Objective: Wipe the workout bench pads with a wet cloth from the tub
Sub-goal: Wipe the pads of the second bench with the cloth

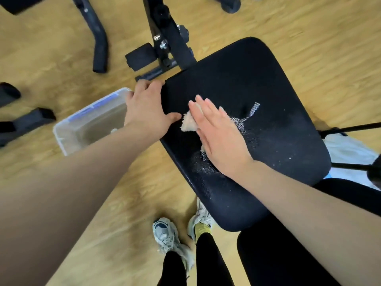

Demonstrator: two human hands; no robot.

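A black bench pad (278,96) fills the middle right of the view, with wet patches and worn spots on it. My right hand (218,133) lies flat with straight fingers on a pale cloth (188,122), pressing it onto the pad. Only the cloth's left end shows beside my palm. My left hand (147,108) grips the pad's left edge, thumb on top and fingers curled over the far corner. A clear plastic tub (86,124) with water stands on the floor just left of the pad, partly behind my left forearm.
The bench's black steel frame (173,42) and a foam roller (141,56) rise behind the pad. Other black frame legs (99,44) lie on the wooden floor at the left. My shoes (165,234) stand below the pad; a second black pad (278,261) is at the bottom right.
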